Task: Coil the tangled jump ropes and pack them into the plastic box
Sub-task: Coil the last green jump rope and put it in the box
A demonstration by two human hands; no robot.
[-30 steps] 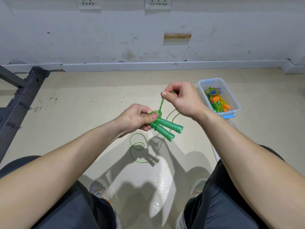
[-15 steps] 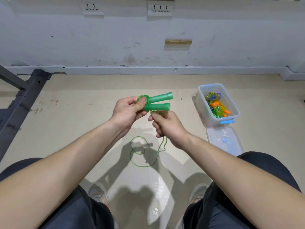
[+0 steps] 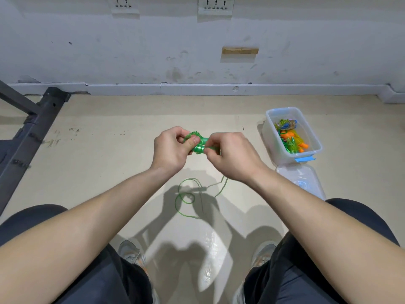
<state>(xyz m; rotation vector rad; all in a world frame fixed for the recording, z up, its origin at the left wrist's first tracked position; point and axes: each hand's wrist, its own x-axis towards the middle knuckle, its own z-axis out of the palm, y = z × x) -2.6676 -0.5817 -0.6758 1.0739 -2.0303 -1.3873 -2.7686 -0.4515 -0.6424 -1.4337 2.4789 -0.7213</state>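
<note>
A green jump rope (image 3: 200, 144) has its two handles bunched together with cord wound round them. My left hand (image 3: 173, 150) grips that bundle from the left, thumb on top. My right hand (image 3: 230, 156) pinches the cord against the handles from the right and hides most of them. The loose green cord (image 3: 186, 197) hangs down and lies in loops on the floor between my knees. The clear plastic box (image 3: 271, 137) stands open on the floor to the right, holding orange and green ropes.
The box's clear lid (image 3: 306, 183) lies flat on the floor just in front of the box. A dark metal frame (image 3: 28, 137) runs along the left. A white wall with a skirting strip (image 3: 197, 88) closes the far side.
My right hand came up from below the handles and now pinches cord at their right side. The handles turned toward the right hand. The loop on the floor has shrunk slightly.
</note>
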